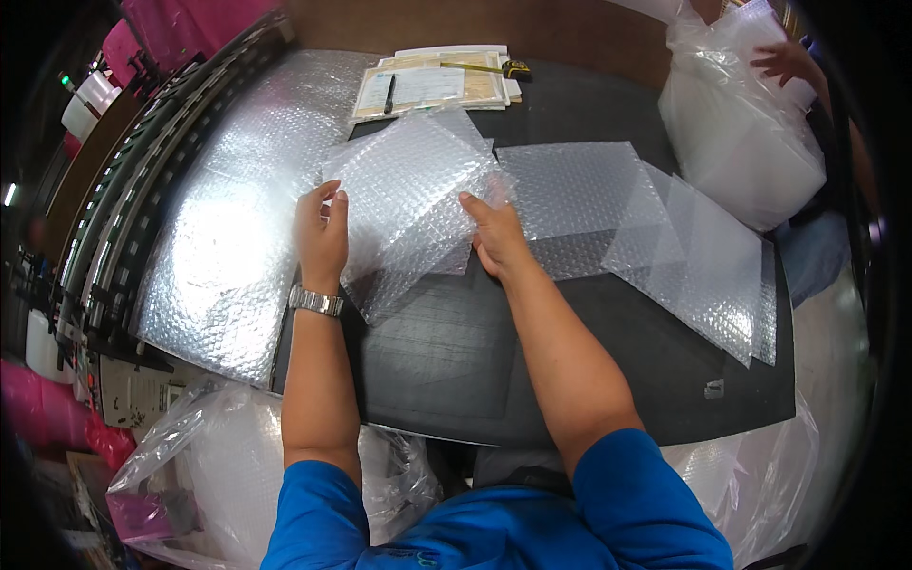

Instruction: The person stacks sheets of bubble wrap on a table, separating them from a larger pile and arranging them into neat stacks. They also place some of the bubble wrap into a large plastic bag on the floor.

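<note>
The fingers of the left hand (pixel 323 237) are curled over the left edge of a bubble-wrap sheet (pixel 408 195), thumb on top, pinching it. The fingers of the right hand (pixel 496 237) are pressed together on the sheet's right edge, thumb pointing up along it, gripping it too. The sheet is held tilted like a diamond just above the table (pixel 456 361), near its middle and a little toward the far edge. A metal watch (pixel 315 302) sits on the left wrist, and both forearms come out of blue sleeves (pixel 627 494).

Under and behind the held sheet lie more sheets (pixel 570 185), overlapping, spread from the middle toward the right edge of the table; the farthest of them, a stack (pixel 722 275), reaches the right edge. A large bubble-wrap roll end (pixel 237 218) covers the table's left side and hangs toward the left edge. At the far edge lie papers (pixel 427 85) with a pen (pixel 389 93) on them and a yellow tape measure (pixel 503 68) just beside.

At the far right corner another person's hand (pixel 784 62) touches a clear plastic bag (pixel 741 133). Beyond the left edge runs a roller conveyor (pixel 123 209). Below the near edge, at the left, stands a plastic bag (pixel 218 456) of clear wrap.
</note>
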`<control>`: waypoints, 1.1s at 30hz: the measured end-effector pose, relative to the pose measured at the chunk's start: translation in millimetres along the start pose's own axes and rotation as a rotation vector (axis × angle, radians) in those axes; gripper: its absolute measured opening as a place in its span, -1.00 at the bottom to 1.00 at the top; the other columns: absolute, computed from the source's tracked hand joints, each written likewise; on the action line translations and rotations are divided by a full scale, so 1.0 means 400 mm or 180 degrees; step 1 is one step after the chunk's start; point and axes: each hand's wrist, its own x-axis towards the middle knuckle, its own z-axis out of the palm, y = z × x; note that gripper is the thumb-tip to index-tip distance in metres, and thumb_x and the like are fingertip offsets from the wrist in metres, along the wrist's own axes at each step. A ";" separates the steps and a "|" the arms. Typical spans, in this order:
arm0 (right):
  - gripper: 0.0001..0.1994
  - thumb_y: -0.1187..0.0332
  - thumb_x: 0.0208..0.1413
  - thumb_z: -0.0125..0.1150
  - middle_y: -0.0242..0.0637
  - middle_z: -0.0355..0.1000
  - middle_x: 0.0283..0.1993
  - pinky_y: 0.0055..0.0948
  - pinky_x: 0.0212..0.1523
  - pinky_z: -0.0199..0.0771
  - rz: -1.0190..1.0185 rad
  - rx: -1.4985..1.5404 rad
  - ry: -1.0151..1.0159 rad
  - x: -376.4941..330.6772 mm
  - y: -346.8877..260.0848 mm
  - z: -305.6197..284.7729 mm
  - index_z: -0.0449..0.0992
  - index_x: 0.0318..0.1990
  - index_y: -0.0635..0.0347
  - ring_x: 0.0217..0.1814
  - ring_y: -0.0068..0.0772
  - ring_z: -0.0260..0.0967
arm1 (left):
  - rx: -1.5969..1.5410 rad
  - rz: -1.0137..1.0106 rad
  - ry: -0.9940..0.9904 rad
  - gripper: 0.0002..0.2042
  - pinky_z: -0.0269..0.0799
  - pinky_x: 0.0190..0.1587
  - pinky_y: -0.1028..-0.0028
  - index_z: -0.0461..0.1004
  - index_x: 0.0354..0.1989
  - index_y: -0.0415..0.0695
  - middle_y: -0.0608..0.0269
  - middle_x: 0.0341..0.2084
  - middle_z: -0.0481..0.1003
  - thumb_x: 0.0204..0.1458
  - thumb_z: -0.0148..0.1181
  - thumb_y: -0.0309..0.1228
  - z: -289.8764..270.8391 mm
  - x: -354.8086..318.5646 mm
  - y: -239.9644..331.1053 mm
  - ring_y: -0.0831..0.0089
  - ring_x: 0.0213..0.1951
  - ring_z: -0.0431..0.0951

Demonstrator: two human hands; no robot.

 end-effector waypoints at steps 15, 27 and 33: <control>-0.39 0.51 0.03 0.05 -0.09 0.19 0.07 -0.26 -0.06 0.33 0.0003 0.0059 -0.0027 0.004 0.006 -0.003 -0.08 0.23 0.20 0.03 -0.23 0.23 | -0.0056 0.0263 0.0176 -0.80 0.30 -0.31 0.55 0.45 -0.22 -0.21 0.22 -0.35 0.43 0.03 0.04 -0.39 -0.005 0.000 0.016 0.51 -0.37 0.38; -0.45 0.50 0.03 0.05 -0.14 0.21 0.04 -0.24 -0.03 0.32 0.0031 0.0101 0.0068 -0.005 -0.002 0.007 0.01 0.19 0.19 0.03 -0.25 0.23 | 0.0158 0.1407 0.1090 -0.88 0.31 -0.22 0.49 0.45 -0.32 -0.25 0.18 -0.40 0.44 -0.02 0.03 -0.54 -0.022 0.007 0.034 0.42 -0.32 0.41; -0.48 0.51 0.03 0.05 -0.15 0.23 0.03 -0.23 -0.01 0.31 0.0035 0.0149 0.0099 -0.003 0.001 0.005 0.06 0.16 0.20 0.02 -0.23 0.25 | 0.1792 -0.0862 -0.0643 -0.37 -0.10 0.11 -0.11 0.23 0.11 0.03 -0.06 0.09 0.20 -0.11 0.01 0.11 -0.040 0.019 -0.096 0.07 0.14 0.16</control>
